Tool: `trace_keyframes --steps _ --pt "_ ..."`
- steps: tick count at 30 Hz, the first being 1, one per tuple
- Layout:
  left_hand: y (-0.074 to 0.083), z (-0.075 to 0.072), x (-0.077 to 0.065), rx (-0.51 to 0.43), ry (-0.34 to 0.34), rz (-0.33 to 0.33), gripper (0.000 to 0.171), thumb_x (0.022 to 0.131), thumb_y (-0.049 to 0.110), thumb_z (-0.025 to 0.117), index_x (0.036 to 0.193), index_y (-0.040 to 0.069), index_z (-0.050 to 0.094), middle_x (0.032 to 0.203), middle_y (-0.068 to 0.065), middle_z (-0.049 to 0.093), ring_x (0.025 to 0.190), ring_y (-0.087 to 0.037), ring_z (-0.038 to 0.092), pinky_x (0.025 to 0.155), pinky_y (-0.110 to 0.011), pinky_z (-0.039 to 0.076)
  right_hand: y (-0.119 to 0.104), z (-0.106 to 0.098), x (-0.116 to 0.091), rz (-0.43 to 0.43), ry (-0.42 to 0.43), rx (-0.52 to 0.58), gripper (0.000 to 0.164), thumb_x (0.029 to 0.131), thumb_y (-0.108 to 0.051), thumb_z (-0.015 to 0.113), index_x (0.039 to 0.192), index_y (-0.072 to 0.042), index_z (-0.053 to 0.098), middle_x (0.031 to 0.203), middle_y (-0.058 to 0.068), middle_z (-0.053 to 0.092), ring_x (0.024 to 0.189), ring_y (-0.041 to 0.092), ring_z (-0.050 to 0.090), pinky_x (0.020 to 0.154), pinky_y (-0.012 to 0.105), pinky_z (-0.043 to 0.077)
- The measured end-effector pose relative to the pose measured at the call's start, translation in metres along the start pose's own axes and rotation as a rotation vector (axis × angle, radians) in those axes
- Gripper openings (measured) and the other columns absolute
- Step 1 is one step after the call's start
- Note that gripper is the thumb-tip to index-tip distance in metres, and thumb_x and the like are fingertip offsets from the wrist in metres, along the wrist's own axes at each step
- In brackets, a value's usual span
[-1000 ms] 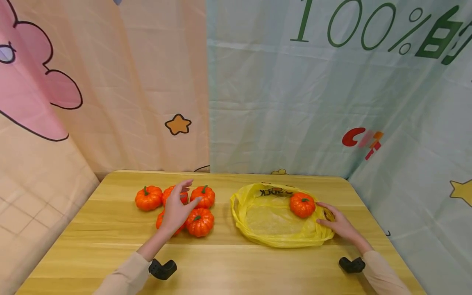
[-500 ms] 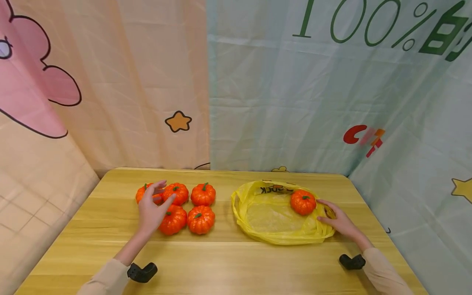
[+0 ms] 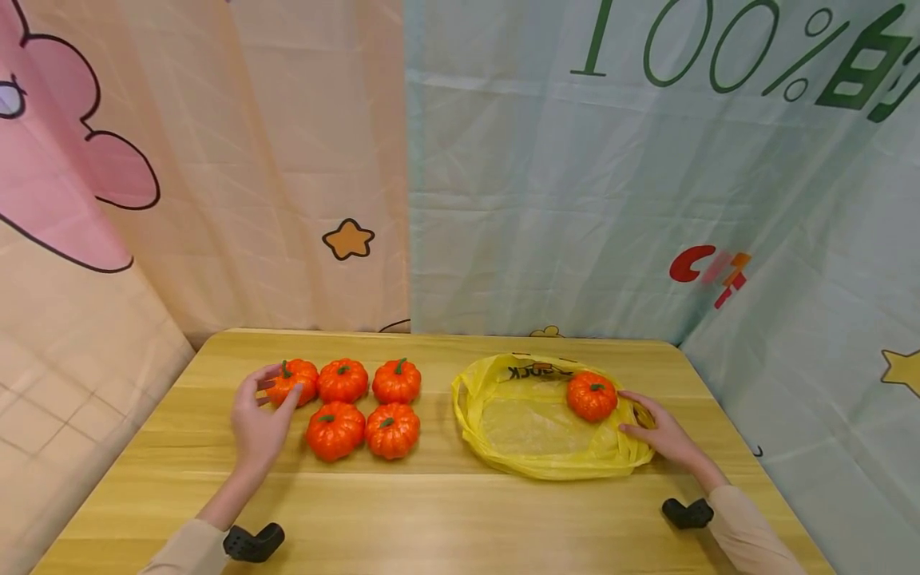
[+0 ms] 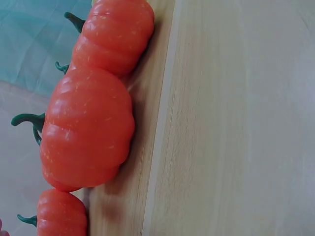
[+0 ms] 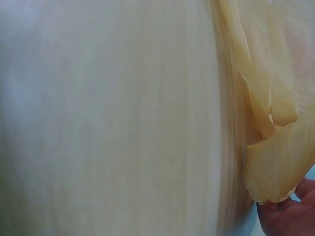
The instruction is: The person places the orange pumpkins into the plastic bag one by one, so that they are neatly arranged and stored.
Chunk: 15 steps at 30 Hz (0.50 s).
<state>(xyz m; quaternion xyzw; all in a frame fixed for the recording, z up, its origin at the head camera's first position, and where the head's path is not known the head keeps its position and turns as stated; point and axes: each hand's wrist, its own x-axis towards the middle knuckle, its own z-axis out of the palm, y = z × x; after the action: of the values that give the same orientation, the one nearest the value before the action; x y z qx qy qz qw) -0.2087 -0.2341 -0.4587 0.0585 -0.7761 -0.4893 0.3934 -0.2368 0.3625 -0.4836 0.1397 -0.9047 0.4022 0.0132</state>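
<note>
My left hand [image 3: 260, 427] is at the leftmost small orange pumpkin [image 3: 298, 382], its thumb in front of it and its fingers at the left side. In the left wrist view, only a bit of a fingertip shows at the lower left edge, apart from the nearby pumpkin [image 4: 61, 214]. Several more pumpkins [image 3: 335, 431] with green stems cluster just to the right. My right hand [image 3: 664, 435] holds the right rim of a yellow plastic bag [image 3: 532, 467], spread with its mouth up. One pumpkin [image 3: 592, 397] lies inside, at the bag's right. In the right wrist view, fingers [image 5: 290, 216] meet the bag's edge.
The wooden table [image 3: 446, 527] carries everything. Printed cloth curtains [image 3: 532, 200] hang behind it and at both sides. A black wrist device [image 3: 253, 543] sits on my left wrist and another [image 3: 687, 513] on my right.
My left hand has moved left, from above the middle pumpkins to the leftmost one, uncovering the others. My right hand stays at the bag, and the pumpkins have not moved.
</note>
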Motion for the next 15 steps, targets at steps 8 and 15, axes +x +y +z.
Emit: trace_keyframes --steps 8,15 --pt "-0.010 -0.009 0.006 0.096 0.034 -0.049 0.044 0.078 0.003 0.075 0.118 -0.004 0.059 0.113 -0.017 0.058 0.092 -0.008 0.043 0.077 -0.022 0.033 0.003 0.001 0.000 -0.026 0.018 0.010 0.057 0.089 -0.013 0.066 0.138 0.005 0.043 0.141 0.029 0.044 0.130 0.048 0.031 0.090 -0.005 0.017" --pt "-0.020 -0.012 0.008 0.141 0.022 -0.104 0.048 0.077 0.005 0.076 0.121 -0.001 0.058 0.118 -0.016 0.057 0.095 -0.019 0.045 0.076 -0.023 0.032 0.002 0.001 -0.001 -0.025 0.015 0.002 0.057 0.089 -0.012 0.067 0.138 0.005 0.044 0.141 0.029 0.044 0.131 0.048 0.033 0.090 -0.003 0.020"
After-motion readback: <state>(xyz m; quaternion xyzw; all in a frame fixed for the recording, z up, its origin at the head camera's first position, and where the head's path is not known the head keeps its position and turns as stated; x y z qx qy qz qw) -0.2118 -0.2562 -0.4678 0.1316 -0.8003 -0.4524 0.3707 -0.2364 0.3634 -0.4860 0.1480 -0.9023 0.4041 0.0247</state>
